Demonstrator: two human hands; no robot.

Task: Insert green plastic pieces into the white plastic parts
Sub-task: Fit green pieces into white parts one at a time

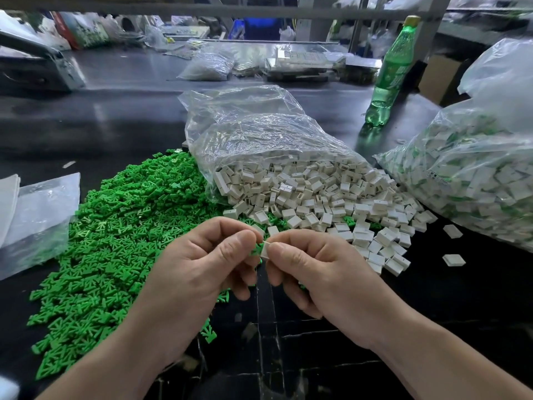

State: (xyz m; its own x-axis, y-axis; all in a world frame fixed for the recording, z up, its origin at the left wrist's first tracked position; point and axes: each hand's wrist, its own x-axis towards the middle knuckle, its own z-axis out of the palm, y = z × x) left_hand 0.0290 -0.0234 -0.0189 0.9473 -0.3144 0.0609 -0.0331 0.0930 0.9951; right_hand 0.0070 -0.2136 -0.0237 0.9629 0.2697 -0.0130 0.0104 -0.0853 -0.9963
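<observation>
Two hands meet at lower centre of the frame, above a dark table (115, 116). The left hand (202, 261) has its fingers curled and pinches one green piece (255, 250) between thumb and forefinger. The right hand (311, 272), also curled, pinches one white part (266, 249) between thumb and forefinger. The piece touches the part's left edge; how far it sits inside cannot be told, since the fingertips cover the joint.

Left of centre lies one wide green pile (115, 226), far too many pieces to count. One stray green piece (208, 332) lies apart from it at lower centre, between the forearms.

Right of centre, one white pile (317, 194), also beyond counting, spills from the mouth of one clear bag (259, 131) lying on its side. The near edges of the two piles mix just above the hands.

At the right edge stands a second clear bag (467, 180), packed with white parts that show green among them. Two loose white parts lie on the table below it, one (452, 230) above the other (453, 259).

One green bottle (389, 73) stands upright at upper right, behind the two bags. Flat empty plastic bags (40, 215) lie at the left edge; their number is unclear. A third, smaller bag (206, 66) of pale contents sits at upper centre.
</observation>
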